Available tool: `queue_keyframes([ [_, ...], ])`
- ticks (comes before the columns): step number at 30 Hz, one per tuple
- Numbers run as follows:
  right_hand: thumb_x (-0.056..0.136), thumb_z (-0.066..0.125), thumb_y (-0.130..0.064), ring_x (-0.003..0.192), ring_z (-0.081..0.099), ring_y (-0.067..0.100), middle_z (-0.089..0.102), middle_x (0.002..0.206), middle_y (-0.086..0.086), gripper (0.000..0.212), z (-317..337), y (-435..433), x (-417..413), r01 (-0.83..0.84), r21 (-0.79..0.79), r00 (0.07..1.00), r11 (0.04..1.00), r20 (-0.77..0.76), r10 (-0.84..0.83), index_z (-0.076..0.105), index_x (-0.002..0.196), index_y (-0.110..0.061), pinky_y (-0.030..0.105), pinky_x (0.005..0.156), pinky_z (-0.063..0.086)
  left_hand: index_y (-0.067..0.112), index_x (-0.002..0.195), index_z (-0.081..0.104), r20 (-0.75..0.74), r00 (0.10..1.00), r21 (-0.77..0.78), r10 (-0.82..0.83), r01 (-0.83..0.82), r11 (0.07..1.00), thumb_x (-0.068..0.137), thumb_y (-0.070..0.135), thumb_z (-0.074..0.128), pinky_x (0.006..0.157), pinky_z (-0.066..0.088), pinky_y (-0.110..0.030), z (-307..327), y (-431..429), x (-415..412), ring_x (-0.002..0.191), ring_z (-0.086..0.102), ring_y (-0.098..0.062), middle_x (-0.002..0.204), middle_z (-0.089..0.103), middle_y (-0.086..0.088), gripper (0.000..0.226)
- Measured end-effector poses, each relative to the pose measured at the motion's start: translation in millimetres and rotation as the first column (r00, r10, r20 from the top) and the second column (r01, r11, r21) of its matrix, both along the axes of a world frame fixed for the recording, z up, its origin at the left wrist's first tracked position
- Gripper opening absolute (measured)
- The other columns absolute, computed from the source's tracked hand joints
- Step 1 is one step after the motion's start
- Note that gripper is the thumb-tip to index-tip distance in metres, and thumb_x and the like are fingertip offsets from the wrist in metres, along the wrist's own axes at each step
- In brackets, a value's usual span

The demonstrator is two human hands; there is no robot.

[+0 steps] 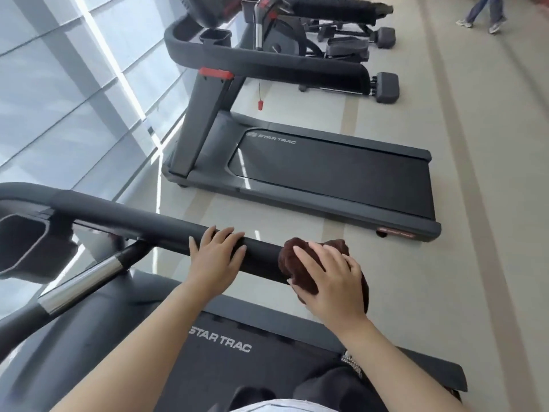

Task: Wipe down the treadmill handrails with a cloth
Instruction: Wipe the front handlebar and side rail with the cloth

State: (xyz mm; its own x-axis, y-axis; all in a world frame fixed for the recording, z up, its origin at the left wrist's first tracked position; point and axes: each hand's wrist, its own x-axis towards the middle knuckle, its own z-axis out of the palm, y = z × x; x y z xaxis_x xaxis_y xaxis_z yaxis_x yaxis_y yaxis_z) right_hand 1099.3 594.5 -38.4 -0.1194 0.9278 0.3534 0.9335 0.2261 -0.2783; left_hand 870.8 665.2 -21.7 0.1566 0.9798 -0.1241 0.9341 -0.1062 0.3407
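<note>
Two treadmills: near one (225, 349), second one (326, 173) beyond it. One elliptical machine (312, 34) further back. One brown cloth (300, 254). Two hands: left hand (215, 260), right hand (332, 281). One walking person (484, 13), legs only.

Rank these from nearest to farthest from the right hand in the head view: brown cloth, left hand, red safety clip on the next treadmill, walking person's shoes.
1. brown cloth, under the right hand at the handrail's end
2. left hand, beside it on the handrail
3. red safety clip, hanging ahead
4. shoes, far top right
</note>
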Motion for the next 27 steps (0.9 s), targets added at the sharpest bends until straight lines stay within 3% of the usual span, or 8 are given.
queue_keyframes([
  [2, 0.083, 0.055, -0.053, 0.118, 0.049, 0.018, 0.055, 0.129, -0.004, 0.053, -6.1, -11.5, 24.2, 0.098, -0.015, 0.973, 0.995, -0.208, -0.099, 0.047, 0.130, -0.029, 0.039, 0.094, 0.040, 0.032, 0.128, 0.048, 0.010, 0.999, 0.007, -0.050, 0.050, 0.999, 0.096, 0.042, 0.032, 0.111, 0.002, -0.063, 0.1, -1.9, 23.0, 0.138, 0.024, -0.022, 0.138, 0.047, 0.010, 0.037],
  [4, 0.083, 0.054, -0.053, 0.118, 0.044, 0.005, 0.050, 0.129, -0.012, 0.053, -10.9, -18.8, 41.9, 0.151, -0.083, 0.864, 0.985, -0.474, -0.172, 0.045, 0.130, -0.030, 0.031, 0.098, 0.038, 0.034, 0.119, 0.054, 0.007, 0.996, 0.023, -0.087, 0.087, 0.996, 0.096, 0.042, 0.029, 0.111, 0.001, -0.063, 1.6, -2.8, 48.1, 0.130, 0.035, -0.016, 0.126, 0.056, 0.014, 0.036],
  [6, 0.083, 0.055, -0.051, 0.118, 0.042, 0.000, 0.047, 0.129, -0.016, 0.053, -14.2, -19.4, 52.8, 0.129, -0.140, 0.778, 0.982, -0.600, -0.187, 0.044, 0.131, -0.031, 0.024, 0.101, 0.037, 0.034, 0.109, 0.061, 0.003, 0.997, 0.010, -0.071, 0.071, 0.997, 0.096, 0.042, 0.028, 0.110, 0.001, -0.060, 2.6, -2.4, 73.9, 0.121, 0.044, -0.015, 0.116, 0.061, 0.015, 0.036],
  [11, 0.081, 0.059, -0.051, 0.116, 0.047, 0.003, 0.051, 0.127, -0.018, 0.054, -10.5, -2.8, 57.1, 0.032, -0.167, 0.759, 0.985, -0.638, -0.133, 0.048, 0.129, -0.030, 0.017, 0.101, 0.034, 0.032, 0.090, 0.066, -0.165, 0.979, -0.020, -0.122, 0.120, 0.993, 0.095, 0.046, 0.024, 0.100, 0.025, -0.044, -0.2, 4.7, 115.5, 0.097, 0.060, -0.018, 0.094, 0.068, 0.010, 0.044],
  [15, 0.082, 0.063, -0.048, 0.118, 0.050, 0.011, 0.056, 0.127, -0.008, 0.049, -7.3, -0.1, 58.4, -0.044, -0.107, 0.817, 0.993, -0.576, -0.026, 0.054, 0.125, -0.029, 0.037, 0.099, 0.041, 0.030, 0.082, 0.069, -0.270, 0.953, 0.019, -0.135, 0.145, 0.989, 0.094, 0.050, 0.024, 0.079, 0.031, -0.035, -3.5, 10.9, 117.2, 0.085, 0.063, -0.020, 0.085, 0.069, 0.007, 0.050],
  [20, 0.083, 0.059, -0.053, 0.125, 0.044, 0.013, 0.052, 0.131, -0.006, 0.050, -18.5, -16.9, 46.3, 0.070, -0.051, 0.870, 0.996, -0.486, -0.085, 0.048, 0.127, -0.033, 0.041, 0.098, 0.039, 0.026, 0.074, 0.066, -0.249, 0.944, 0.064, -0.216, 0.239, 0.969, 0.093, 0.050, 0.018, 0.068, 0.033, -0.032, -8.3, 10.9, 115.3, 0.076, 0.063, -0.023, 0.079, 0.068, 0.006, 0.057],
  [23, 0.082, 0.060, -0.053, 0.122, 0.046, 0.012, 0.053, 0.129, -0.008, 0.051, -20.0, -19.1, 31.5, 0.279, -0.094, 0.779, 0.956, -0.561, -0.282, 0.047, 0.127, -0.033, 0.039, 0.099, 0.040, 0.028, 0.081, 0.064, -0.237, 0.909, 0.034, -0.343, 0.361, 0.932, 0.093, 0.052, 0.019, 0.064, 0.032, -0.032, -8.8, 15.6, 109.7, 0.076, 0.062, -0.024, 0.081, 0.065, 0.005, 0.053],
  [27, 0.082, 0.057, -0.052, 0.113, 0.048, -0.001, 0.054, 0.118, -0.020, 0.042, -13.9, -11.1, 10.3, 0.553, -0.141, 0.529, 0.821, -0.702, -0.477, 0.053, 0.120, -0.035, 0.016, 0.097, 0.037, 0.030, 0.089, 0.060, -0.147, 0.849, 0.002, -0.507, 0.513, 0.858, 0.092, 0.053, 0.018, 0.057, 0.032, -0.032, -10.0, 25.1, 97.5, 0.075, 0.060, -0.022, 0.083, 0.062, 0.006, 0.048],
])
